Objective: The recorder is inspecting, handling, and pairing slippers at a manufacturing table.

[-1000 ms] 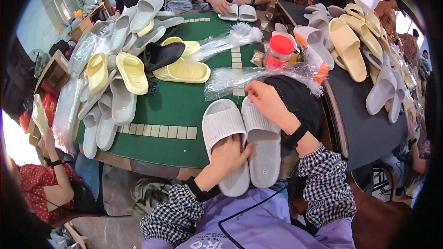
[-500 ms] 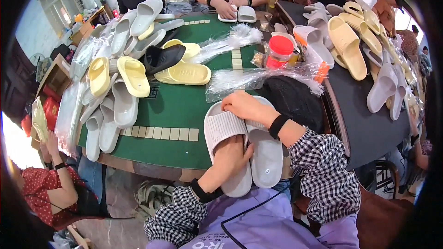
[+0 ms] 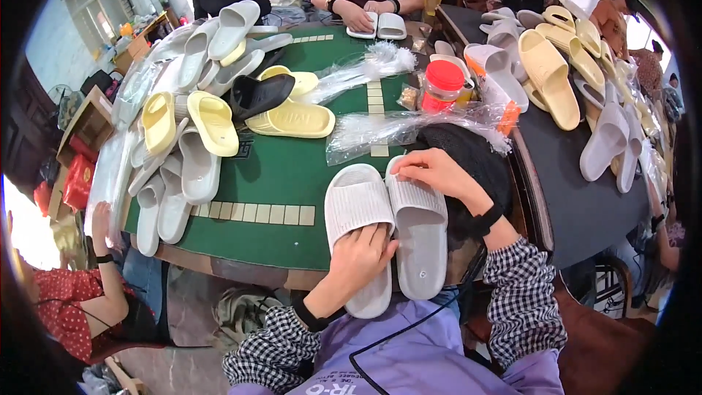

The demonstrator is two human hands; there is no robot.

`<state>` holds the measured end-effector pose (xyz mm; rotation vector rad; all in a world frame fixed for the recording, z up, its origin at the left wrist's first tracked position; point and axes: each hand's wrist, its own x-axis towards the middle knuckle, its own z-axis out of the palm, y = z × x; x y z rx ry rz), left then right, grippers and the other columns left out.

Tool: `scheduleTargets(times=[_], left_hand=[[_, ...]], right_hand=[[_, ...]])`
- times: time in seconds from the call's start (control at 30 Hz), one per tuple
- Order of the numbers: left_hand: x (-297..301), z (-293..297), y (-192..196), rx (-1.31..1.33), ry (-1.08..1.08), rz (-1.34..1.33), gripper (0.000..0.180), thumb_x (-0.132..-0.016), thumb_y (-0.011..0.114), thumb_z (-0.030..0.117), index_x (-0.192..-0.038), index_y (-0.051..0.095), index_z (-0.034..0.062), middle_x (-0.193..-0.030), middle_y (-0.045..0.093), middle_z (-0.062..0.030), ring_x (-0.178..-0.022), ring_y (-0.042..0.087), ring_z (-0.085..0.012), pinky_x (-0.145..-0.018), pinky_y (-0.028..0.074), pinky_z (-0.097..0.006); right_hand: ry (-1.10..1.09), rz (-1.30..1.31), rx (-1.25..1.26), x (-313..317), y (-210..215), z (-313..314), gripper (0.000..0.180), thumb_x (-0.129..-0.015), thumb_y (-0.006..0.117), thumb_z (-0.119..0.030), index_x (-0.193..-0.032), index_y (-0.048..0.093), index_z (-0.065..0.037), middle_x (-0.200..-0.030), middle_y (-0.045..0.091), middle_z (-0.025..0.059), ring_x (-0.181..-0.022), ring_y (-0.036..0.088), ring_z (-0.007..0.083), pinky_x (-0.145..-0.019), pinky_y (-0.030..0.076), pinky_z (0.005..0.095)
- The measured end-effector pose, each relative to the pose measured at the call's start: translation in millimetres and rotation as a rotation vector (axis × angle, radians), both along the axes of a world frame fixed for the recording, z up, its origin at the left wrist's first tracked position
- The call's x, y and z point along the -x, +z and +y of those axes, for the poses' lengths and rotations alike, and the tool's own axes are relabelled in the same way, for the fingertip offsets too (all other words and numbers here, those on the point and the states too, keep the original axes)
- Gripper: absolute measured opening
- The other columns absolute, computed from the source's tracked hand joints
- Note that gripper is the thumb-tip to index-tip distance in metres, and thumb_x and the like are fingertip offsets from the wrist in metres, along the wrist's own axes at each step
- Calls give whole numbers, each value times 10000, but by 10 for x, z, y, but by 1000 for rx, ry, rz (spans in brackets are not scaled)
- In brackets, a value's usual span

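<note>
A pair of light grey slippers with ribbed straps lies at the near table edge, side by side, toes away from me. My left hand [image 3: 360, 257] is at the left slipper [image 3: 358, 201], its curled fingertips tucked under the rear edge of the strap. At the toe opening of the right slipper [image 3: 422, 245] is my right hand [image 3: 436, 174], thumb and fingers pinched together by the strap's front edge. Whatever is between those fingertips is too small to make out. Bundles of thin white plastic strands [image 3: 409, 132] in clear wrapping lie just beyond the slippers.
Grey, yellow and black slippers pile up on the green table's left [image 3: 212, 124]. A red-lidded jar [image 3: 443, 84] stands beyond my right hand, near a black cloth item [image 3: 468, 164]. More slippers [image 3: 548, 77] cover the dark table at right. Co-workers sit around; one handles white slippers [image 3: 376, 25] opposite.
My right hand has shifted from the left slipper's toe to the right slipper's toe. My left fingers have drawn partly back from under the strap. The right slipper's toe now shows more fully.
</note>
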<state>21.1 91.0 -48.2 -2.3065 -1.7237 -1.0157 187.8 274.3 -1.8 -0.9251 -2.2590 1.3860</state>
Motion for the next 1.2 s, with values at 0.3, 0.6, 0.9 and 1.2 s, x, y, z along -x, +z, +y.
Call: scheduleTargets(times=[0.3,0.6,0.9,1.2], left_hand=[[480,141,329,-278,-129,-52,142,-806,715,107,-905,663,20,-981,683,-89,-766,660,-258,-686,545,-374],[654,852,289,255,-87,-345,371,-895,670,162,-1243,649,35,-991,706,-127,-750,634,-246,-693,512,-336],[667,921,137,430,-253,-661,287,-911,651,99,-1180,662,0,-1013,728,-96,-791,641,-119,-714,505,-272],[640,888,133,187,-116,-445,144,-901,650,57,-1033,693,21,-899,695,-92,-705,623,-175,-653,494,-297]], right_hand=[[-236,338,35,133,-354,-171,199,-932,620,-115,-1051,731,1,-931,729,44,-825,636,92,-769,501,250],[-209,373,-208,389,-214,-417,168,-905,625,-23,-1043,718,1,-961,711,77,-838,650,140,-756,510,284],[-128,428,-268,369,-222,-464,156,-929,606,-29,-1043,703,18,-964,698,98,-837,657,173,-734,515,292],[-368,600,143,328,-329,-415,217,-1015,548,-91,-1163,689,-18,-993,699,17,-841,640,66,-742,528,221]])
